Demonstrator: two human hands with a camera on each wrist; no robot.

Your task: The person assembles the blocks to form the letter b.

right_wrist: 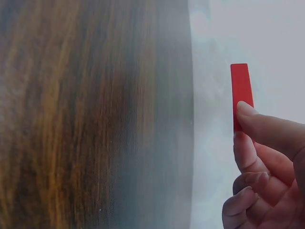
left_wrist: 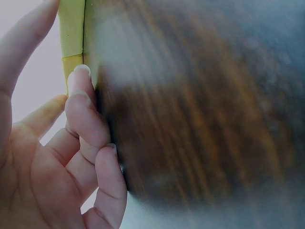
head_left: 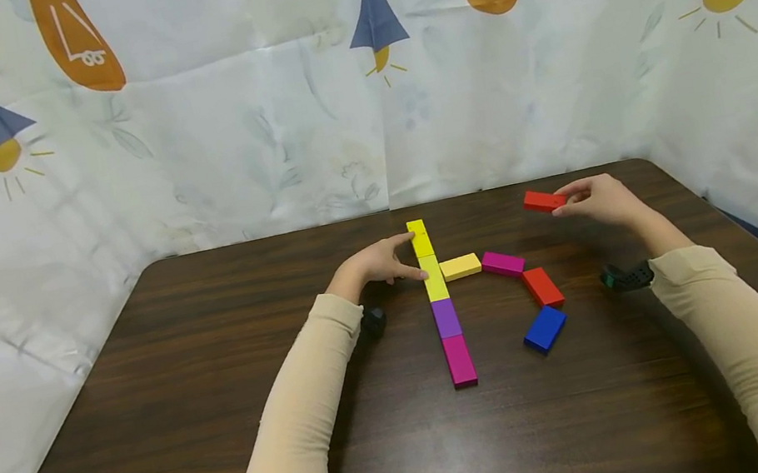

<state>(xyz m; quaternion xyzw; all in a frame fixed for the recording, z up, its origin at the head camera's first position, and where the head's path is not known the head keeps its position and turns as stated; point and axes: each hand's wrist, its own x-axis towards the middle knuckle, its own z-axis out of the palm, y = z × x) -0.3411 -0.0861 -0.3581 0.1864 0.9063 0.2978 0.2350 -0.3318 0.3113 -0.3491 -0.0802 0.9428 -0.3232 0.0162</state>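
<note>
My right hand (head_left: 599, 199) pinches one end of a red block (head_left: 543, 200) between thumb and fingers, above the far right of the table. The right wrist view shows that same red block (right_wrist: 242, 88) pointing away from the fingertips. My left hand (head_left: 383, 261) is at a straight column of blocks: its index fingertip is on the far yellow block (head_left: 419, 238) and its thumb tip at the second yellow block (head_left: 435, 279). Below them, the column continues with a purple block (head_left: 446, 318) and a magenta block (head_left: 459, 361).
Right of the column, a pale yellow block (head_left: 461, 267), a magenta block (head_left: 503, 264), a red block (head_left: 544, 287) and a blue block (head_left: 545, 329) form a curve on the dark wooden table (head_left: 225, 399). A patterned curtain (head_left: 218, 146) stands behind the table's far edge.
</note>
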